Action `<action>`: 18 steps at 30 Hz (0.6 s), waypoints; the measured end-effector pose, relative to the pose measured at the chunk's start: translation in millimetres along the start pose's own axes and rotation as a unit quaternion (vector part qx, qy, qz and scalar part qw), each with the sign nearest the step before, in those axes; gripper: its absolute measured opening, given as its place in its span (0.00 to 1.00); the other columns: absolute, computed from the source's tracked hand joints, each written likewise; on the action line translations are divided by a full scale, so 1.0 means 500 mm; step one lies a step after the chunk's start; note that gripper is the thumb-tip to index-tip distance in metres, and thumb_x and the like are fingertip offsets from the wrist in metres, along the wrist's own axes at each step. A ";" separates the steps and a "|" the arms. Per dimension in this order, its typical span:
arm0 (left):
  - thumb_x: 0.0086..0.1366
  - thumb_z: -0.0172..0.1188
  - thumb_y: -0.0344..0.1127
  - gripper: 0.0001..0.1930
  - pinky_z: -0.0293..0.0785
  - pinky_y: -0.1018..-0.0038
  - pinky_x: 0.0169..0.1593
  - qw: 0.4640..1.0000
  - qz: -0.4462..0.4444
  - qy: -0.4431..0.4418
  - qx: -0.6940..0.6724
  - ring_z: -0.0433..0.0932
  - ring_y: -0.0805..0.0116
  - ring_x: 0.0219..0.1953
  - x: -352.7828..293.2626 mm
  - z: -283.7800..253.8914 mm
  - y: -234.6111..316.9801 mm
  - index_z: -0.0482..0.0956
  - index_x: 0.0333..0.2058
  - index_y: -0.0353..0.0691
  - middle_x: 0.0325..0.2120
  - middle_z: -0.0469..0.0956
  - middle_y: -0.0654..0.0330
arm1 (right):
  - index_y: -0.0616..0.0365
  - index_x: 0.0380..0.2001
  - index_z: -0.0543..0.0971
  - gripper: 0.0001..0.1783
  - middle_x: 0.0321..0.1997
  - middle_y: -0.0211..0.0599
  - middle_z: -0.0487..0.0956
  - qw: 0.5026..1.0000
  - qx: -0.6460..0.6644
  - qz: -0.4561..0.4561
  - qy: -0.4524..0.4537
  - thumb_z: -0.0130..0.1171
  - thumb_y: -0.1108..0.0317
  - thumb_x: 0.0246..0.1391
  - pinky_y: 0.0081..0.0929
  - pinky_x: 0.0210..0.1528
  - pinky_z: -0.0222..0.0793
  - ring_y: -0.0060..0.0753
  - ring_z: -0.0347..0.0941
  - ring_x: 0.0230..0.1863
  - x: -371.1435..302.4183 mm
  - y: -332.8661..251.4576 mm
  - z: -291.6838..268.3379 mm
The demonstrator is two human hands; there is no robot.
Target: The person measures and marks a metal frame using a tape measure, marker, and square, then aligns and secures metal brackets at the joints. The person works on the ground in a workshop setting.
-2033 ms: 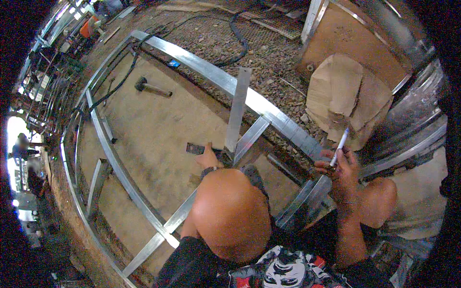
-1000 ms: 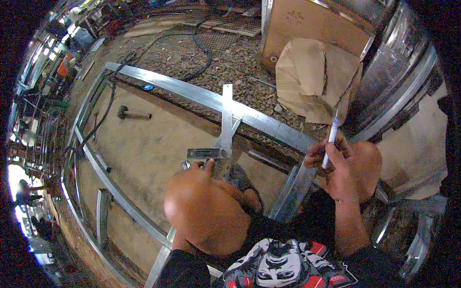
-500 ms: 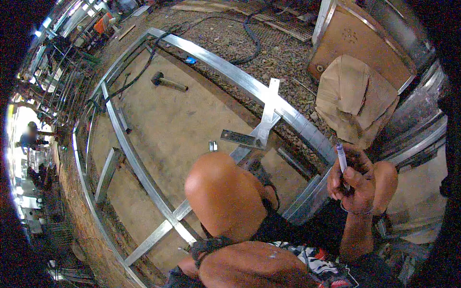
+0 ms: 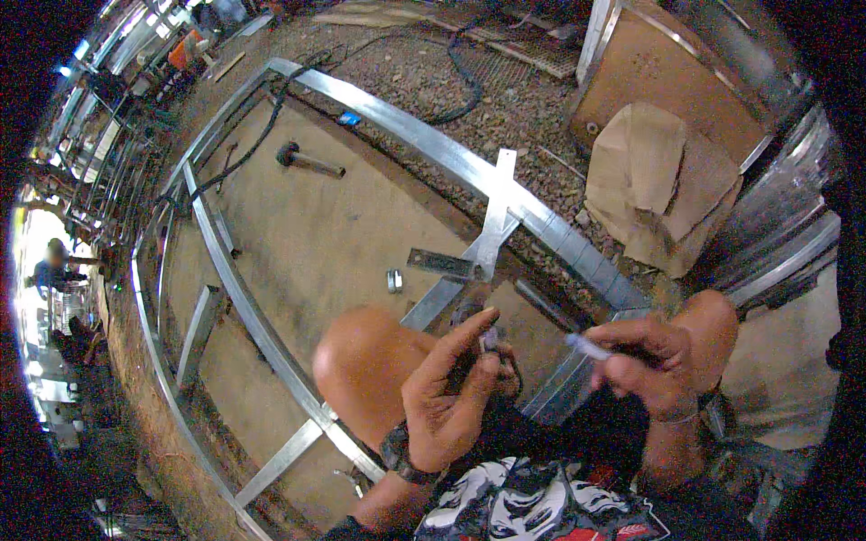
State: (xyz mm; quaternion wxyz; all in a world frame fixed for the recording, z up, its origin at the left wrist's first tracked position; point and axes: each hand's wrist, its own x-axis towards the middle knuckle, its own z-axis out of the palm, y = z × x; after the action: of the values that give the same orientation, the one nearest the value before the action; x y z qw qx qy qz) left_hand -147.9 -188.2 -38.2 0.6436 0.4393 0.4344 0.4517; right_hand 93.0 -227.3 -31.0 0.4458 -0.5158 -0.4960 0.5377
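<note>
My right hand [image 4: 663, 370] holds a slim white marker pen [image 4: 588, 347] between thumb and fingers, its end pointing left toward the other hand. Opposite it, my left hand [image 4: 442, 415] pinches a small pale piece [image 4: 489, 341], perhaps a cap; its kind is not clear. The two hands are apart, above my lap. Under and ahead of them lies a large silver metal frame [image 4: 397, 117] with crossing bars. A flat silver bar [image 4: 498, 212] rests across its right side, beside a dark metal plate [image 4: 442, 263]. Close by stands a small shiny metal part [image 4: 394, 281].
A mallet [image 4: 311, 162] lies on the brown board inside the frame. Beyond the frame, a dark cable [image 4: 465, 86] runs over gravel. Folded brown cardboard [image 4: 636, 167] leans at the right, and metal stock [image 4: 117, 153] is stacked at far left. A person [image 4: 56, 261] is in the background.
My left hand has risen from beside my leg to mid-view, pinching the small pale piece. My right hand has tipped the marker pen from upright to pointing left.
</note>
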 end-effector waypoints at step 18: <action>0.71 0.54 0.31 0.17 0.80 0.72 0.42 0.968 -0.088 0.075 -0.222 0.82 0.58 0.45 0.029 0.008 -0.091 0.65 0.55 0.38 0.41 0.79 0.49 | 0.62 0.48 0.80 0.16 0.37 0.32 0.83 0.988 -0.146 -0.014 -0.046 0.60 0.74 0.56 0.19 0.39 0.71 0.18 0.75 0.35 0.042 0.029 0.073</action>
State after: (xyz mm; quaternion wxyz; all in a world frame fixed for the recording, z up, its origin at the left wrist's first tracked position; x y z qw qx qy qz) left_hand -132.1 -184.3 -83.4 0.7277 0.2109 0.4073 0.5101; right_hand 55.5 -210.7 -48.5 0.3504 -0.5430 -0.5962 0.4763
